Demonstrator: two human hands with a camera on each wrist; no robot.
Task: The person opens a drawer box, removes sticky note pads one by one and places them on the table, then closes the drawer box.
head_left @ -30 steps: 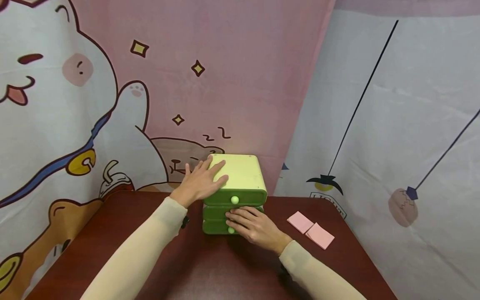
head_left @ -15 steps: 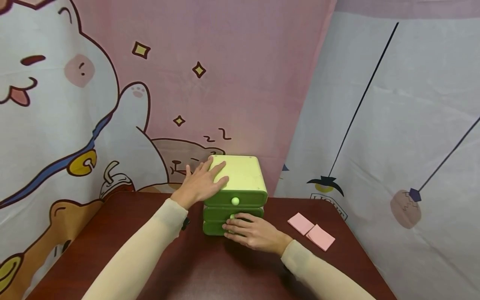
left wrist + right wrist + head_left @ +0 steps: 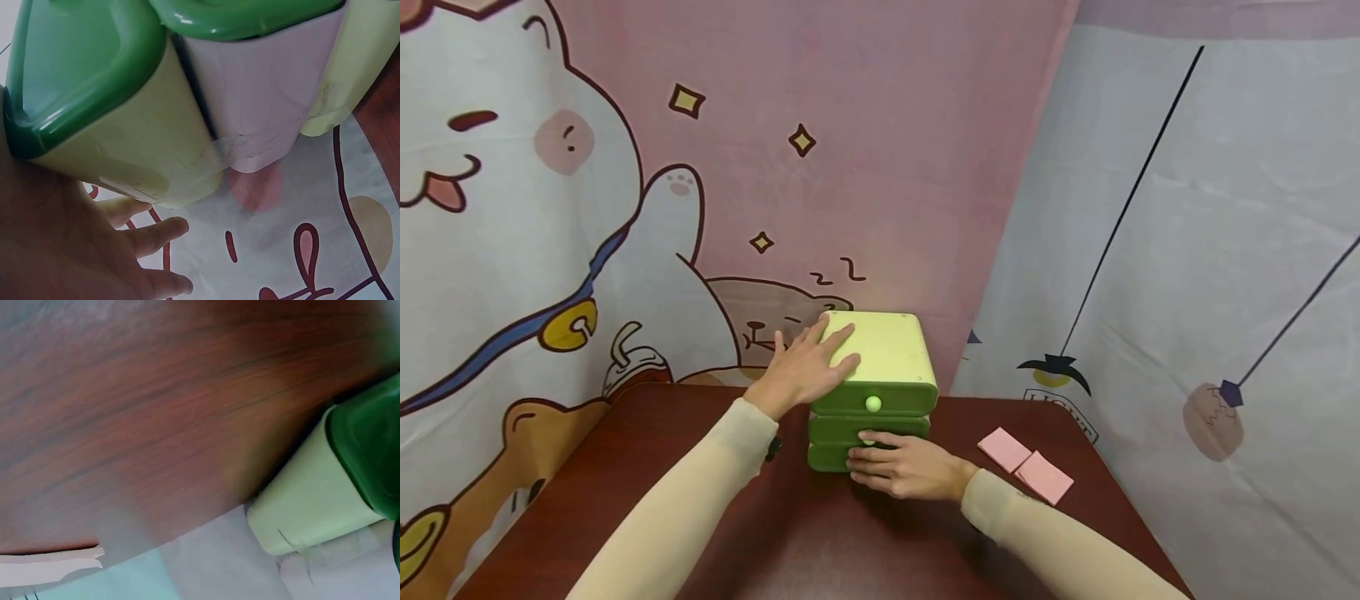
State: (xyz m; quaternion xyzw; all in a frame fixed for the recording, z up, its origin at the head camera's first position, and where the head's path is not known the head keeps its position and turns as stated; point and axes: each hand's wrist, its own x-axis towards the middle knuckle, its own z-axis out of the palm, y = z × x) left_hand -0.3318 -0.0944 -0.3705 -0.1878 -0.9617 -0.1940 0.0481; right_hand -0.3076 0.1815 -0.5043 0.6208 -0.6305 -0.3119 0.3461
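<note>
A small three-tier drawer box (image 3: 891,346) stands at the back of the table, with a pale yellow top and green drawer fronts. My left hand (image 3: 801,367) rests on its upper left edge with fingers spread. In the left wrist view the left hand (image 3: 81,244) lies along the top tier's yellow side. My right hand (image 3: 910,467) is at the two lower drawers. Part of the middle drawer's knob (image 3: 870,442) shows between its fingers, and the bottom knob is hidden. The top drawer's knob (image 3: 873,404) is uncovered. The right thumb is out of sight.
Two pink square pads of paper (image 3: 1004,449) lie side by side on the dark red wooden table (image 3: 700,533), right of the box. A printed cloth (image 3: 910,167) hangs behind. In the right wrist view the box's yellow side (image 3: 312,494) stands near the table edge.
My right hand has moved slightly down and left across the lower drawer fronts, covering the bottom knob and partly exposing the middle one. The left hand stays put on the box.
</note>
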